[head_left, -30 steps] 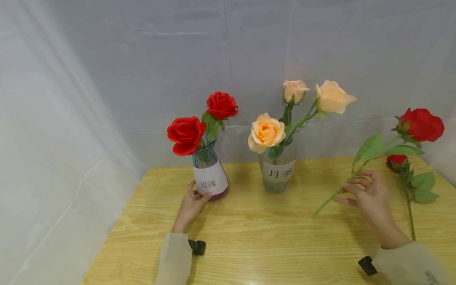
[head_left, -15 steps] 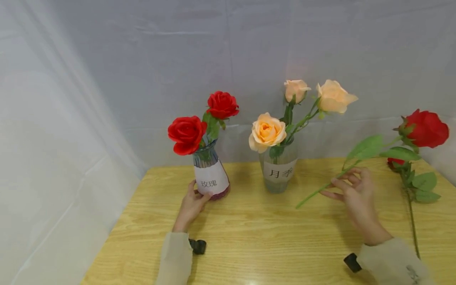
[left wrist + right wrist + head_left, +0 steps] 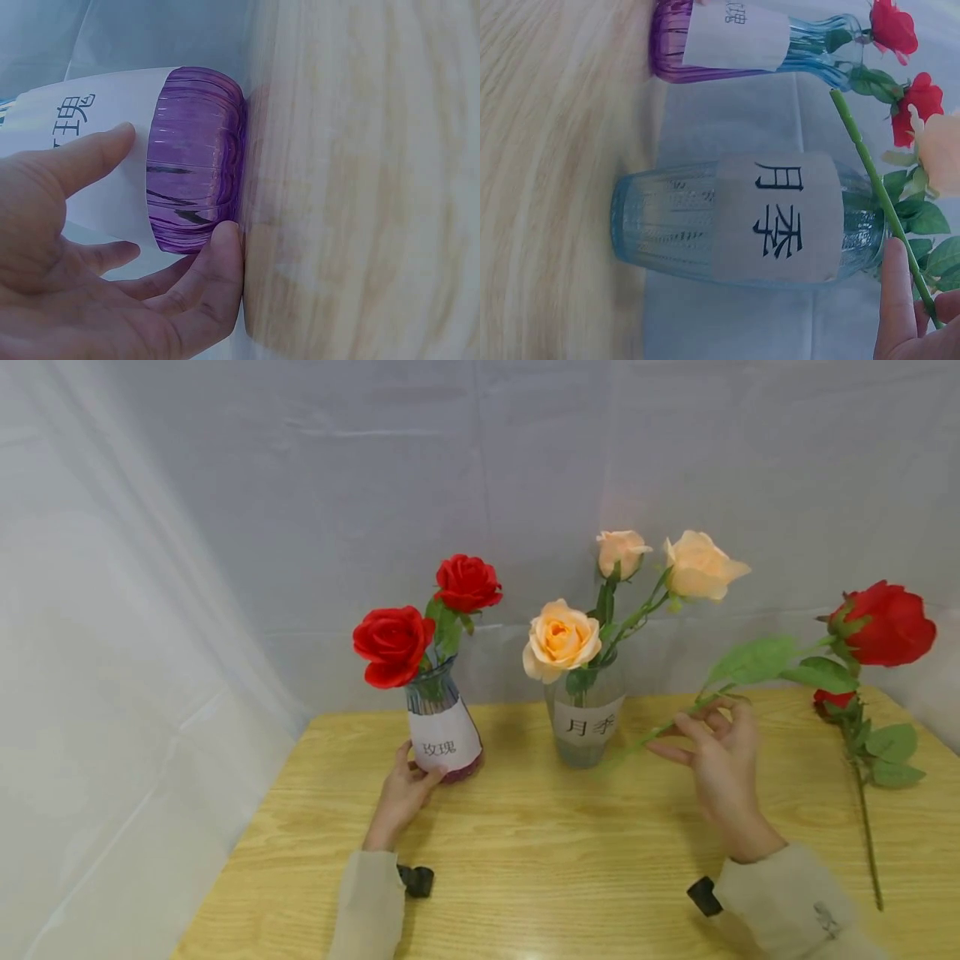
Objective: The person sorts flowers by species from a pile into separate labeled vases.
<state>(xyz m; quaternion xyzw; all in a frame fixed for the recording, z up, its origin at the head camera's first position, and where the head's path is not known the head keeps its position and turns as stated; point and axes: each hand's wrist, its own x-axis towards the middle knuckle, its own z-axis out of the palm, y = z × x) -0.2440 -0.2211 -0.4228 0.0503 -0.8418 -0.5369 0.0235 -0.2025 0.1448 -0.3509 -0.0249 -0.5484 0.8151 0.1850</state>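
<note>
My left hand holds the lower part of a blue-and-purple glass vase with a white paper label. The thumb lies on the label, and the other fingers curl by the purple base. Two red roses stand in this vase. With its fingertips my right hand pinches the green stem of a long red rose. That rose is tilted, its bloom up to the right, its bare stem end pointing left near the clear glass vase.
Three peach roses fan out of the clear vase, which also has a paper label. Another red rose lies on the wooden table at the right. Pale cloth hangs behind and at the left.
My right hand has moved left with the red rose, bringing the stem end close to the clear vase. My left hand has stayed on the blue-and-purple vase.
</note>
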